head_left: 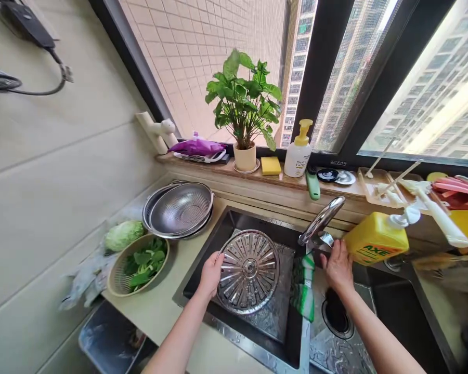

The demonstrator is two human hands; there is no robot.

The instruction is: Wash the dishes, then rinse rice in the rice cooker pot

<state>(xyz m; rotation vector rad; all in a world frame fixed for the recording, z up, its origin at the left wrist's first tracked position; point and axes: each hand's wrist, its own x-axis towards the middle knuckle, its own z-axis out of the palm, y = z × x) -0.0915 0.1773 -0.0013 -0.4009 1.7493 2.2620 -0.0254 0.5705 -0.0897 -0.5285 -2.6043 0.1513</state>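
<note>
My left hand (210,276) grips the left rim of a round stainless steel steamer rack (265,270) with radial slots. The rack is tilted over the left sink basin (218,306), its surface wet and shiny. My right hand (338,266) is beside the base of the chrome faucet (320,223), fingers stretched out close to its lever (326,239); whether they touch it I cannot tell. A yellow bottle of dish soap (376,239) stands just right of that hand. Over the divider between the basins hangs a green and white cloth (307,288).
Metal colanders (179,210) are stacked on the left counter, near a basket of leafy greens (146,262) and a cabbage (124,236). A potted plant (244,104), yellow sponge (271,165) and pump bottle (298,156) line the sill. A bin (105,332) stands below.
</note>
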